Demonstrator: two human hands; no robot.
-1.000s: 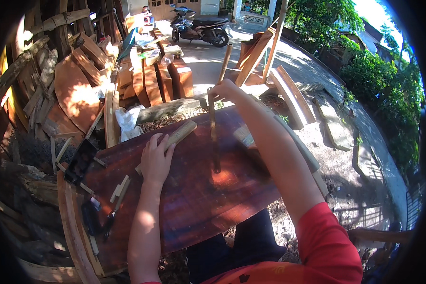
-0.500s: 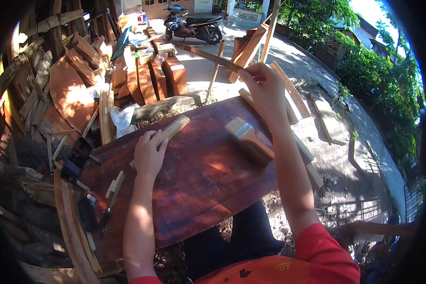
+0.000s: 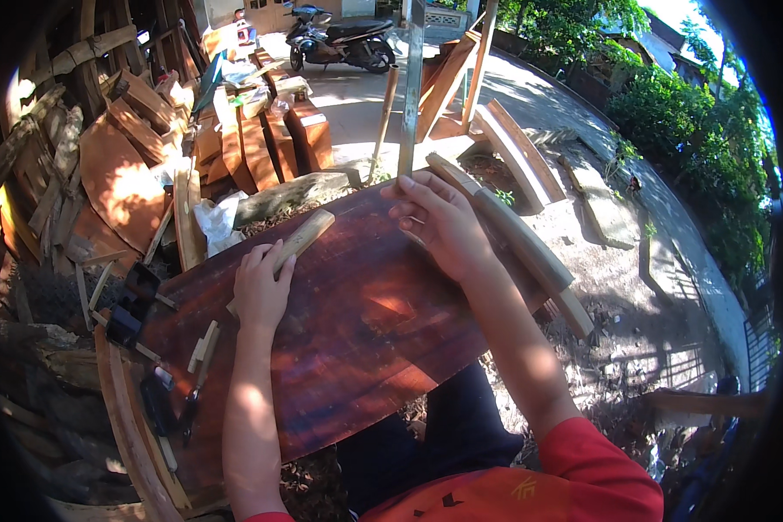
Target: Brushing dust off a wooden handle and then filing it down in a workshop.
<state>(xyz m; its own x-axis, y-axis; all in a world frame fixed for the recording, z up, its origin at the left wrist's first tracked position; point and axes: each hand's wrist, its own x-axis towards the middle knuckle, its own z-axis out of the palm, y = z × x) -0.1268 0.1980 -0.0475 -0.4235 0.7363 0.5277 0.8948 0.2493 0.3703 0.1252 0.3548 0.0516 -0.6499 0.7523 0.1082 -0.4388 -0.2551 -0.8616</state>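
My left hand (image 3: 265, 283) is closed over a pale wooden block (image 3: 306, 237) and holds it against the dark reddish-brown wooden board (image 3: 348, 348). The block's far end sticks out past my fingers. My right hand (image 3: 433, 217) pinches the lower end of a long, thin, flat metal strip (image 3: 412, 91), which stands upright above the board's far edge. Whether the strip is a ruler or a blade I cannot make out. Behind my right hand and wrist, a paintbrush is almost wholly hidden.
Rounded wooden lengths (image 3: 524, 242) lie along the board's right edge. Small wood strips (image 3: 204, 345), a dark-handled tool (image 3: 189, 409) and black containers (image 3: 130, 313) are at the left. Stacked timber (image 3: 261, 143) and a parked motorbike (image 3: 344, 39) stand beyond.
My right hand has come down and left, and the strip has swung from slanting left to upright. The brush has gone behind that hand. My left hand keeps its hold on the block.
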